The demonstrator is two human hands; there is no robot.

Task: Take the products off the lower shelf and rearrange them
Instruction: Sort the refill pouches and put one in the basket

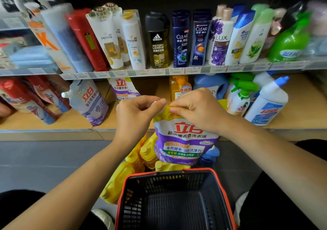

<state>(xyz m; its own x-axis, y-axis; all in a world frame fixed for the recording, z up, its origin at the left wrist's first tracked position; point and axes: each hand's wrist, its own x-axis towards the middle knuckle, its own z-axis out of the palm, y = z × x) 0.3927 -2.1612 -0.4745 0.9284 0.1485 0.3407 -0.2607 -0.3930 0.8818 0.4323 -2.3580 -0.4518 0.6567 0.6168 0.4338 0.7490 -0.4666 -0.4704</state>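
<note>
The left hand (136,114) and the right hand (196,109) are both pinching the top edge of the purple soap bag (184,141). The bag is hanging in front of the lower shelf (53,121), by the yellow bottles (146,155), behind the basket (169,173).

- Left hand (136,113) and right hand (196,109), centre frame, both pinch the top edge of pouch (184,141); the pouch hangs upright.
- Basket (177,178) at 6 o'clock, below the pouch.
- Yellow bottles (141,157) on the floor at 7 o'clock of the pouch, just beside the basket.
- Blue bottle (209,156) at 5 o'clock of the pouch, partly hidden.
- Lower shelf (26,121): second pouch (90,102) at 9 o'clock of the hands, spray bottle (240,98) at 3 o'clock.
- Upper shelf (159,72) at 12 o'clock holds a row of shampoo bottles (181,38).
</note>
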